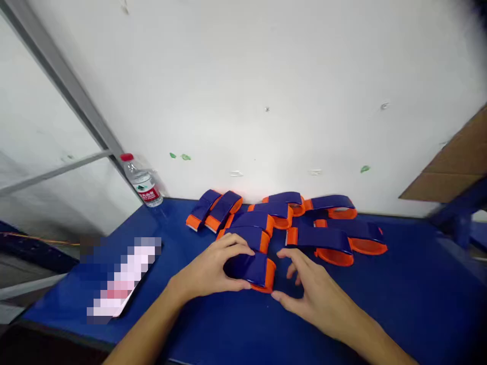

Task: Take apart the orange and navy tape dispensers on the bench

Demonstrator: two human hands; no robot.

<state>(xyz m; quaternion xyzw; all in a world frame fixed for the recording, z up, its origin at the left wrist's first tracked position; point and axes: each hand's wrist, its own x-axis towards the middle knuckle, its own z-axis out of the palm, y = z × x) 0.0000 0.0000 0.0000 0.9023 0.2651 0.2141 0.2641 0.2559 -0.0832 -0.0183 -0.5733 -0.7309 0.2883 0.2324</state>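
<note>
Band (pixel 246 268) and left hand (pixel 213 266) are meeting on the blue bench (pixel 220 334), at the end of a row of similar bands closest to the person. The band is lying with its long axis running roughly sideways, from the left palm toward the right hand (pixel 314 289), so one end is facing each hand. The left grip is holding it across its width, the forefinger reaching along the far edge and the thumb lying along the near one; the palm is hiding the left end.

The right grip is standing open and holding nothing. Its thumb and forefinger are spreading to either side of the orange right end, with the thumb tip sitting by the near corner; whether it is touching the orange, I cannot tell. The left hand is thus the nearer one, already in contact, while the right is lining up with the same axis from the opposite side.

Just behind, a second band (pixel 248 235) is lying nearly parallel, and on its right a longer-looking band (pixel 319 239) is resting beyond the right fingertips.
</note>
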